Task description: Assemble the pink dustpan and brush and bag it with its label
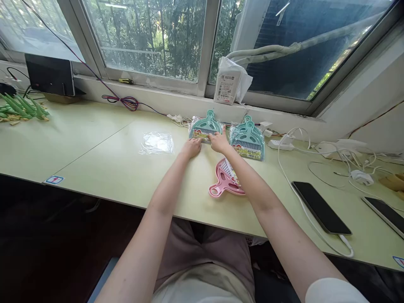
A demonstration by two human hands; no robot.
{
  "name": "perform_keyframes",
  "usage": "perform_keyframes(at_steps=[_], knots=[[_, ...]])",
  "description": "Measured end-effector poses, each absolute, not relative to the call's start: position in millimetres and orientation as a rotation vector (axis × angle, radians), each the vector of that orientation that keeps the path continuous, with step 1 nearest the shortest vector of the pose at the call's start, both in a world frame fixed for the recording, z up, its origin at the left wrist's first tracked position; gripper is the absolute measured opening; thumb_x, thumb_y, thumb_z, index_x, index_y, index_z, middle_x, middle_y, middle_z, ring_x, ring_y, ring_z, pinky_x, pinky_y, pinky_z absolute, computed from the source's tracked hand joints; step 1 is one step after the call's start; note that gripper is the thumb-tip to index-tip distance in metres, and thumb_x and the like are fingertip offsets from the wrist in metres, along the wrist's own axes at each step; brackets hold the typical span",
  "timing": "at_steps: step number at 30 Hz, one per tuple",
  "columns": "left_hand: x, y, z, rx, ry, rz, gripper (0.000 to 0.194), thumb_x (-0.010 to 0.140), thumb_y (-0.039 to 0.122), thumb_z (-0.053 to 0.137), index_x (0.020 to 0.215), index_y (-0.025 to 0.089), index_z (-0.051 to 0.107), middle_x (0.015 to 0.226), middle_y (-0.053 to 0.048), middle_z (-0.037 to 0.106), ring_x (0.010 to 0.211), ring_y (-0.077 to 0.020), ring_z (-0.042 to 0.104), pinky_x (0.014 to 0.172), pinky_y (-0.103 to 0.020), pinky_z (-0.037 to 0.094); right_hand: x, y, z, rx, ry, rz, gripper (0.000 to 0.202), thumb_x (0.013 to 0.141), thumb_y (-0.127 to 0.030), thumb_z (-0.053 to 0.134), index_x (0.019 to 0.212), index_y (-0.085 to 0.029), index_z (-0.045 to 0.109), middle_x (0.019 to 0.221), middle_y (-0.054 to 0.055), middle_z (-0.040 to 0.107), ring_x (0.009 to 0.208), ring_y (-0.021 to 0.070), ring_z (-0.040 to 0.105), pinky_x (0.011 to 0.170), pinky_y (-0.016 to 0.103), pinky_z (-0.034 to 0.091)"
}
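Observation:
A teal dustpan and brush set (pixel 206 126) in clear wrapping lies at the back of the table, below the window. My left hand (pixel 191 147) rests at its lower left edge, fingers laid along the wrapping. On its lower right side is my right hand (pixel 219 141), fingers spread and touching the pack. Just to the right lie more wrapped teal dustpan sets (pixel 248 141), one overlapping another. Nearer to me, a pink dustpan with a brush (pixel 225 183) is partly hidden by my right forearm. A clear plastic bag (pixel 157 143) lies flat on the left.
A charging phone (pixel 321 207) and another phone (pixel 386 214) lie at the right, among white cables and a power strip (pixel 280 144). A tablet (pixel 49 75) and green leaves (pixel 23 107) are at the far left. A white packet (pixel 227 86) stands on the windowsill.

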State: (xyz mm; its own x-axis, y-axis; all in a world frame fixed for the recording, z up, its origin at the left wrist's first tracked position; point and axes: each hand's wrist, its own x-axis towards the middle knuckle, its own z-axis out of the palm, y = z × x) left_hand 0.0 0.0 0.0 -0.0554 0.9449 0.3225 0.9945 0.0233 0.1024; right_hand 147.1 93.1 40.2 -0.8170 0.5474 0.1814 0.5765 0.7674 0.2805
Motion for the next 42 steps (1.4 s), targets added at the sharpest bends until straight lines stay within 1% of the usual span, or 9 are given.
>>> perform_keyframes(at_steps=[5,10,17,21,24,27,31,36,42], knots=[[3,-3,3,-2.011,-2.12,-0.387,0.049,0.095,0.021,0.034,0.142,0.011,0.044,0.126,-0.015,0.064,0.12,-0.0246,0.057,0.107,-0.039,0.035,166,96,40,-0.926,-2.837,-0.605,0.044,0.084,-0.01,0.038,0.125,-0.013,0.055,0.097,0.017,0.073,0.116,0.0349,0.057,0.113,0.069,-0.009],[4,-3,5,-2.005,-2.158,-0.374,0.05,0.095,0.021,0.033,0.143,0.012,0.043,0.129,-0.015,0.062,0.123,-0.0242,0.056,0.107,-0.039,0.036,171,94,38,-0.971,-2.841,-0.616,0.051,0.084,-0.012,0.037,0.133,-0.011,0.051,0.095,0.019,0.073,0.12,0.0372,0.053,0.113,0.066,-0.015],[3,-3,4,-2.004,-2.163,-0.391,0.05,0.095,0.021,0.034,0.143,0.011,0.043,0.128,-0.017,0.062,0.123,-0.0251,0.055,0.106,-0.04,0.037,185,95,38,-0.971,-2.835,-0.664,0.055,0.085,-0.008,0.034,0.137,-0.012,0.05,0.088,0.016,0.073,0.115,0.0357,0.056,0.113,0.067,-0.012],[4,-5,5,-2.001,-2.18,-0.415,0.05,0.094,0.021,0.035,0.143,0.013,0.043,0.129,-0.016,0.061,0.123,-0.0248,0.055,0.106,-0.039,0.038,188,93,37,-0.973,-2.868,-0.653,0.06,0.083,-0.01,0.038,0.142,-0.006,0.046,0.092,0.019,0.074,0.119,0.0381,0.053,0.112,0.066,-0.018],[3,-6,6,-1.982,-2.199,-0.4,0.05,0.094,0.022,0.036,0.143,0.015,0.043,0.13,-0.014,0.061,0.123,-0.0243,0.056,0.107,-0.038,0.039,185,89,37,-0.963,-2.886,-0.744,0.061,0.083,-0.011,0.038,0.143,-0.003,0.044,0.092,0.018,0.074,0.12,0.0379,0.052,0.113,0.063,-0.021],[3,-6,6,-1.985,-2.207,-0.404,0.049,0.095,0.023,0.036,0.143,0.016,0.043,0.13,-0.014,0.061,0.124,-0.0245,0.055,0.106,-0.038,0.04,181,86,38,-0.941,-2.885,-0.852,0.058,0.083,-0.011,0.036,0.14,-0.004,0.047,0.093,0.017,0.073,0.119,0.0373,0.054,0.116,0.06,-0.021],[3,-7,7,-1.984,-2.269,-0.435,0.048,0.095,0.023,0.036,0.143,0.02,0.043,0.132,-0.013,0.06,0.121,-0.0252,0.057,0.1,-0.039,0.046,169,82,39,-0.928,-2.896,-0.942,0.053,0.084,-0.013,0.035,0.132,-0.006,0.056,0.095,0.017,0.072,0.118,0.0375,0.055,0.118,0.057,-0.019],[4,-8,8,-1.97,-2.298,-0.432,0.047,0.095,0.024,0.037,0.142,0.022,0.042,0.132,-0.013,0.059,0.12,-0.0252,0.058,0.097,-0.039,0.049,152,77,39,-0.969,-2.923,-1.084,0.052,0.083,-0.019,0.038,0.128,-0.014,0.061,0.104,0.013,0.072,0.12,0.0378,0.055,0.121,0.053,-0.015],[1,-5,3,-2.001,-2.241,-0.449,0.047,0.095,0.023,0.036,0.141,0.02,0.042,0.129,-0.013,0.061,0.121,-0.0242,0.057,0.099,-0.039,0.047,152,76,40,-0.941,-2.961,-1.032,0.051,0.085,-0.015,0.035,0.13,-0.009,0.06,0.107,0.016,0.07,0.123,0.0359,0.053,0.121,0.05,-0.017]])
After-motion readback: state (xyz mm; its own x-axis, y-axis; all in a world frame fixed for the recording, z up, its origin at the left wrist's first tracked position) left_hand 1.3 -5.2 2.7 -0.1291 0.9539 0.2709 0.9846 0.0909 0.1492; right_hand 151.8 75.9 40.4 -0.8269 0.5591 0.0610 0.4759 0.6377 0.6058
